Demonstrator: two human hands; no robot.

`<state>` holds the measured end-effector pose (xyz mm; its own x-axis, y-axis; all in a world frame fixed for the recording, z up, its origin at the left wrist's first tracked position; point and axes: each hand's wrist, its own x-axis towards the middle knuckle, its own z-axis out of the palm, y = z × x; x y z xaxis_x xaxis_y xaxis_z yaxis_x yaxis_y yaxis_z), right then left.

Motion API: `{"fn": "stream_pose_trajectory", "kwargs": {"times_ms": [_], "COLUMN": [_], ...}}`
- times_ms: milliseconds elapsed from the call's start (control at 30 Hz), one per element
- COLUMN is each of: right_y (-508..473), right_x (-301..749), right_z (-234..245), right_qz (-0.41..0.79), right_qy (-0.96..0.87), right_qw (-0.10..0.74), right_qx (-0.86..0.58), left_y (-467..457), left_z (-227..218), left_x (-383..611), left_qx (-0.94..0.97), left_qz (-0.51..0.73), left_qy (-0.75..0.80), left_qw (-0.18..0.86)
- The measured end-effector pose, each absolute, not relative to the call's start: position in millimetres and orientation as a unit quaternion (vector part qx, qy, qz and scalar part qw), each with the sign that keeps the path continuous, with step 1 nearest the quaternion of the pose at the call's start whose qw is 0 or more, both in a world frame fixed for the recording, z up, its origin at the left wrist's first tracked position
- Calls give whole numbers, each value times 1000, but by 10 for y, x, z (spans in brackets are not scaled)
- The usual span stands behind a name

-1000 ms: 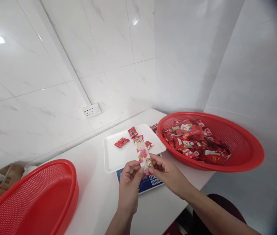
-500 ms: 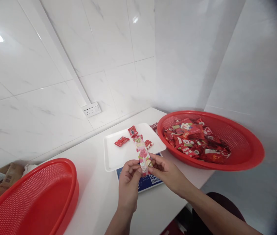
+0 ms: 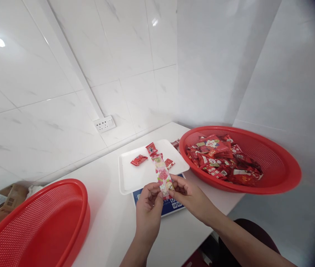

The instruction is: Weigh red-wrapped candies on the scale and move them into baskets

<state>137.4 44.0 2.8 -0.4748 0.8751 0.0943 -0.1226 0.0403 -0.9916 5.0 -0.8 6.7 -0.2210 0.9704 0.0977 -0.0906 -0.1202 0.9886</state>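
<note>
Between my two hands is a long pink and white snack packet (image 3: 163, 175) with a fruit print, its far end over a white tray (image 3: 128, 178). My left hand (image 3: 150, 207) pinches its lower left edge; my right hand (image 3: 189, 193) grips the lower right edge, thumb on top. On the tray lie a red wrapped candy (image 3: 138, 160), a second red candy (image 3: 151, 149) behind the packet and a red and white one (image 3: 169, 163), partly covered by it. Under the tray and my hands sits a scale with a blue panel (image 3: 171, 207).
A red perforated basket (image 3: 282, 170) full of red packets stands at the right. Another red basket (image 3: 83, 207) is at the left front, beside a cardboard box (image 3: 14, 198). More packets (image 3: 175, 144) lie behind the tray. A wall socket (image 3: 104, 124) is above the white table (image 3: 110, 222).
My left hand has shifted very slightly right along the packet's lower end. The packet stays in both hands, and the candies on the tray lie as before.
</note>
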Motion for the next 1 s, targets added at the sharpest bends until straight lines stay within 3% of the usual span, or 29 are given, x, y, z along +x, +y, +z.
{"fn": "stream_pose_trajectory", "kwargs": {"times_ms": [633, 800, 900, 1000], "right_y": [467, 523, 514, 489], "right_x": [1321, 1271, 1251, 1298], "right_z": [-119, -149, -147, -168], "right_qz": [576, 501, 409, 331], "right_qy": [-610, -665, -724, -775], "right_qw": [395, 389, 371, 360], "right_qx": [-373, -396, -413, -401], "left_y": [1, 17, 48, 69], "left_z": [-65, -107, -145, -160], "left_x": [-66, -118, -184, -283], "left_qx": [470, 463, 476, 513], "left_qz": [546, 533, 524, 509], "left_qy": [535, 565, 596, 641], "left_qw": [441, 427, 379, 258]}}
